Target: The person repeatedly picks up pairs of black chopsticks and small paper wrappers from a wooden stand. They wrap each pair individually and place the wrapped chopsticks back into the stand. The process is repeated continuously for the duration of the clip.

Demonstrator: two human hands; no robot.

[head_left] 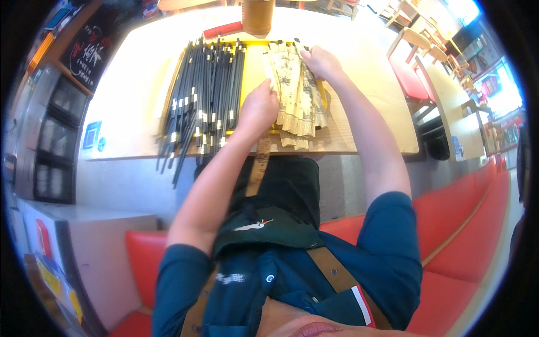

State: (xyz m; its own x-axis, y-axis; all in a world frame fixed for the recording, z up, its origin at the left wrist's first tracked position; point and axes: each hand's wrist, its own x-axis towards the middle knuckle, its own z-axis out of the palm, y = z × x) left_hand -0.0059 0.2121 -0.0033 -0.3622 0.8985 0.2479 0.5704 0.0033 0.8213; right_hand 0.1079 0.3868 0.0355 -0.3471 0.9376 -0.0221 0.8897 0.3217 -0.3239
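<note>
Black chopsticks [210, 88] with pale metallic bands lie in a loose pile on the left of a yellow tray [254, 63], several jutting over the table's near edge. Printed paper sleeves [294, 92] form a pile on the tray's right. My left hand [259, 107] is closed at the left side of this pile, pinching what looks like a paper sleeve; a brown printed strip [259, 168] hangs below it, and whether the hand holds it is hidden. My right hand [322, 63] is at the pile's upper right, fingers bent against the sleeves; its grip is unclear.
The wooden table [366, 101] extends on both sides of the tray. Beyond the tray stand a brown cylindrical container [258, 17] and a red object [223, 30]. Red bench seating [459, 210] curves behind and to the right, with chairs [408, 76] at the right.
</note>
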